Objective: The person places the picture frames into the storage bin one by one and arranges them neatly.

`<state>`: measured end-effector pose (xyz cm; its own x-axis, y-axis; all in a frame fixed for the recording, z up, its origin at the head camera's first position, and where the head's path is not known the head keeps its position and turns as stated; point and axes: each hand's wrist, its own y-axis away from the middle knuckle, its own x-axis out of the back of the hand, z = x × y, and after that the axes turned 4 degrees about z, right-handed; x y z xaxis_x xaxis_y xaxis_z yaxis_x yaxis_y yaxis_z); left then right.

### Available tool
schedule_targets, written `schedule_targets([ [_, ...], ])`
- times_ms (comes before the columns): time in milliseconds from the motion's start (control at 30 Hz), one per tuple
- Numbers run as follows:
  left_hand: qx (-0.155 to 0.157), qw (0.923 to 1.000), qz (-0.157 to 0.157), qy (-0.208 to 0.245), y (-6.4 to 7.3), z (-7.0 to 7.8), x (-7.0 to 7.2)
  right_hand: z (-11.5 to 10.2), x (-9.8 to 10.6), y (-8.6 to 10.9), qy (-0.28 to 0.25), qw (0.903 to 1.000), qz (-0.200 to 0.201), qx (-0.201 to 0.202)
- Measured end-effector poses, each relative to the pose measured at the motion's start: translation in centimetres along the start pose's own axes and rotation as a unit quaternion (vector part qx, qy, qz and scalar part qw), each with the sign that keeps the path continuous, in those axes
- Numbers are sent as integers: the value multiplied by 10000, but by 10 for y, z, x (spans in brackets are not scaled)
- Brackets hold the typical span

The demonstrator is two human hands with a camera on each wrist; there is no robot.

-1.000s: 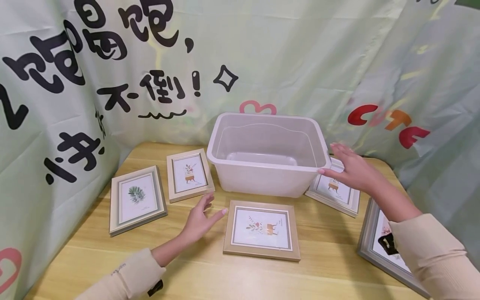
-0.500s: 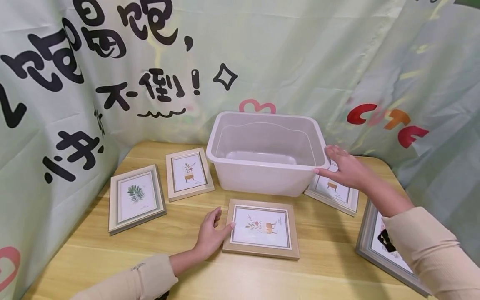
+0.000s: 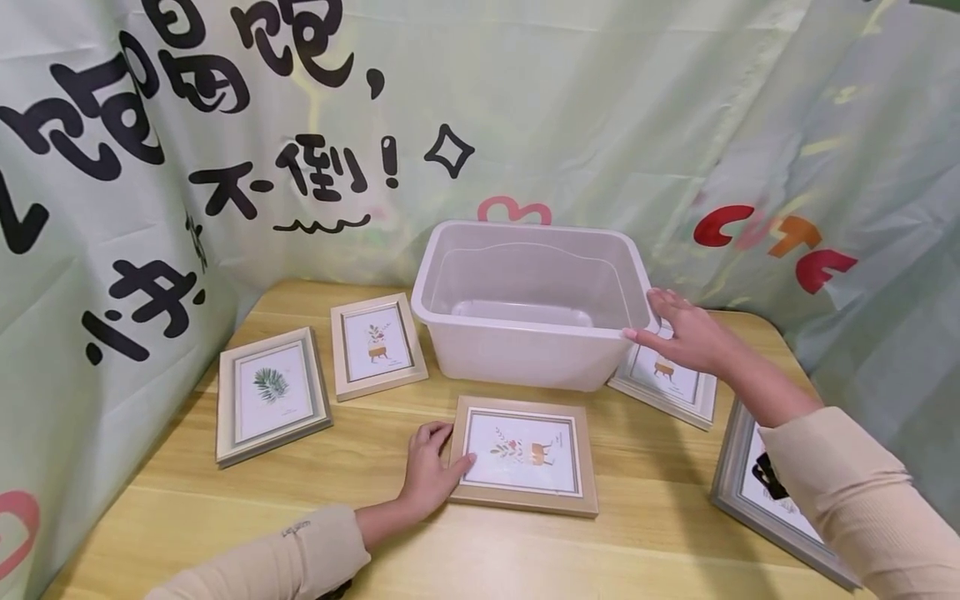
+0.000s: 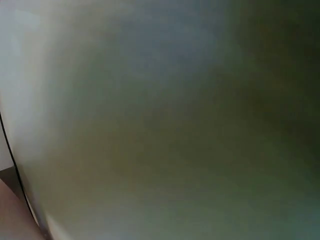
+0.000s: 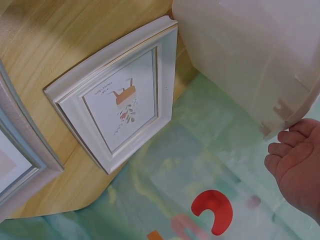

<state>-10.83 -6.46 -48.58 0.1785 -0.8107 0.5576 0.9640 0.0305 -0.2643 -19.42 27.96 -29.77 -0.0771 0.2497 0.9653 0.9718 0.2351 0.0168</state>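
Observation:
A tan picture frame [image 3: 591, 467] with a potted-plant print lies on the table before the bin. My left hand [image 3: 429, 479] holds its left side, thumb on the face and fingers along the outer edge. The grey-white plastic bin [image 3: 525, 358] stands upright behind it with nothing inside. My right hand [image 3: 697, 337] rests against the bin's right rim, thumb near the front corner and fingers along the side; in the right wrist view its fingertips [image 5: 274, 150] sit at the rim. The left wrist view is mostly a dark blur.
On the left lie a frame with a green leaf print [image 3: 273, 392] and a beige frame [image 3: 380, 346]. A silvery-white frame [image 5: 112, 95] lies partly behind the bin's right side, and a large grey frame [image 3: 738, 467] lies under my right forearm. A printed curtain [image 3: 600, 108] surrounds the wooden table [image 3: 645, 542].
My left hand has moved right and taken hold of the tan frame's left edge. My right hand has come leftward onto the bin's rim. The frames stay put.

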Motion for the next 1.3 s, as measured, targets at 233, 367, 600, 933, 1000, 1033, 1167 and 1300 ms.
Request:
schedule_targets([
  [233,6,9998,171,-102,3,2,-2,-2,-1,-2,-16,10000,-3,36],
  [367,95,9997,222,18,3,2,-5,-1,-1,-2,26,10000,-8,73],
  [600,-5,9986,534,-14,-2,5,-6,-2,-1,-2,-45,9999,-117,40],
  [933,106,9986,397,342,-11,12,0,-1,1,-1,-42,9999,-68,91],
  [1000,76,9987,363,361,-13,11,2,-1,2,-1,-38,9999,-59,99],
  [1033,70,9987,360,358,-14,11,4,-1,2,-1,-34,9999,-59,105],
  [1167,294,9972,311,617,-17,10,8,-1,2,-1,-35,9999,-71,116],
  [1300,709,9907,180,1151,-20,12,14,-1,1,-1,-28,9999,-86,111],
])
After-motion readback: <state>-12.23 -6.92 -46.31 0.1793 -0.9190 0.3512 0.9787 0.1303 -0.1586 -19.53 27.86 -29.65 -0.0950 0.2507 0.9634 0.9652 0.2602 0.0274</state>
